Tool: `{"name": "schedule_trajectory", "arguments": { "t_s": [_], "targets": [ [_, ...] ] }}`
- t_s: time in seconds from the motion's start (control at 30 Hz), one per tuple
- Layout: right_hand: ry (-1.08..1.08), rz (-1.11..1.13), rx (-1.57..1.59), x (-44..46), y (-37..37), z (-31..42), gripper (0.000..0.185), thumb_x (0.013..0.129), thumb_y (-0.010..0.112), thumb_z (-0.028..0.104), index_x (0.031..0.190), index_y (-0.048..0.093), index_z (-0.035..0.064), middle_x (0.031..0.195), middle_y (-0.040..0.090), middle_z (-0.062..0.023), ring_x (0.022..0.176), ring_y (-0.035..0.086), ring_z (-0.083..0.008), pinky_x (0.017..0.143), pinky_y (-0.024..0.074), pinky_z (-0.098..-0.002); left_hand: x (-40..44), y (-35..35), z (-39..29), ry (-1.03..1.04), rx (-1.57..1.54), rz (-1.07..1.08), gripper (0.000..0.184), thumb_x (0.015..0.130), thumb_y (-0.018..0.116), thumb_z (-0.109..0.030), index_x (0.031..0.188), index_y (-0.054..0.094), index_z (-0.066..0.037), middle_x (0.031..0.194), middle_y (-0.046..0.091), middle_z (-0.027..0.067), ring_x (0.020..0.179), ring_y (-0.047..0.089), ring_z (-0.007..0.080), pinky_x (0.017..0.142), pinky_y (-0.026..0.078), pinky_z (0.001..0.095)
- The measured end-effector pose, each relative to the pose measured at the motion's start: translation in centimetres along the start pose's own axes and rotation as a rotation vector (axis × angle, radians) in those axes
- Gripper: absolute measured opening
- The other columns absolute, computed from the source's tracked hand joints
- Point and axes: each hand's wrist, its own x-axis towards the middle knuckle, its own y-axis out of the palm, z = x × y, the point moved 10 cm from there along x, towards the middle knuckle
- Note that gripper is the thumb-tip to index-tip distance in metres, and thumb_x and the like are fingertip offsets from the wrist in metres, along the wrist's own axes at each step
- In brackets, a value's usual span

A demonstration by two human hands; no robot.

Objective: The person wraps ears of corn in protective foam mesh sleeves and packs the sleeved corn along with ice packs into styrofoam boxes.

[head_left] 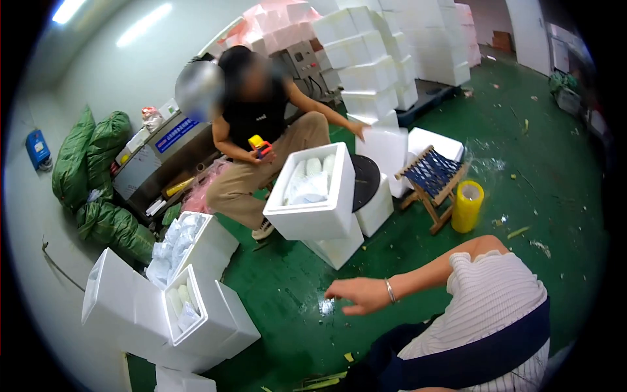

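Observation:
One of my hands, at the end of the arm with a silver bracelet, reaches in from the lower right. I take it as my right hand [359, 295]; its fingers are apart and hold nothing. It hangs over the green floor, below an open white foam box [312, 221] that holds pale green vegetables [313, 167] and a bluish-white packet [307, 189]. My left hand is not seen; only a bit of skin shows at the bottom edge. To the lower left, another open foam box [219, 320] holds similar vegetables [180, 299] and a packet.
Across from me a seated person [261, 117] holds a yellow and red tape tool [260, 146] and touches a white lid [385, 147]. A folding stool [434, 173] and yellow tape rolls [467, 206] stand at right. Foam boxes [366, 72] are stacked behind.

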Motion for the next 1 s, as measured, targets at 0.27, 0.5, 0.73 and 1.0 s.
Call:
{"name": "schedule_trajectory", "arguments": {
  "t_s": [0.27,0.5,0.73,1.0],
  "targets": [
    [0.025,0.353,0.247,-5.9,9.3,2.3,0.024,0.075,0.055,0.011,0.096,0.052,-0.0013,0.08,0.06,-0.0155,0.074,0.06,-0.0308,0.067,0.0481,-0.0393,-2.1,3.6,-4.0,0.092,0.001,0.045,0.039,0.085,0.061,-0.016,0.115,0.046,0.004,0.08,0.06,0.0133,0.07,0.059,0.0185,0.063,0.048,0.0297],
    [-0.126,0.613,0.349,-9.4,15.1,5.3,0.023,0.077,0.053,0.009,0.097,0.052,-0.0017,0.077,0.06,-0.0193,0.073,0.059,-0.036,0.065,0.0458,-0.0429,-4.3,6.0,-5.9,0.137,-0.018,0.052,0.037,0.086,0.061,-0.016,0.114,0.048,0.004,0.081,0.06,0.0136,0.071,0.059,0.0192,0.065,0.048,0.0304],
    [0.068,0.487,0.216,-8.2,13.7,-1.6,0.024,0.076,0.055,0.012,0.097,0.057,-0.0002,0.086,0.064,-0.0175,0.082,0.061,-0.035,0.074,0.0487,-0.0411,-6.3,7.8,-6.4,0.154,-0.053,0.045,0.036,0.086,0.06,-0.017,0.113,0.05,0.005,0.083,0.061,0.0139,0.073,0.059,0.0199,0.066,0.048,0.0311],
    [0.384,0.969,-0.358,-15.4,21.2,-17.1,0.035,0.078,0.058,0.029,0.092,0.065,-0.0016,0.092,0.064,-0.023,0.09,0.061,-0.0386,0.076,0.0481,-0.0471,-7.7,5.9,-3.5,0.113,-0.073,-0.024,0.035,0.086,0.059,-0.017,0.112,0.052,0.005,0.085,0.061,0.0142,0.075,0.059,0.0207,0.068,0.048,0.0319]
  ]
}}
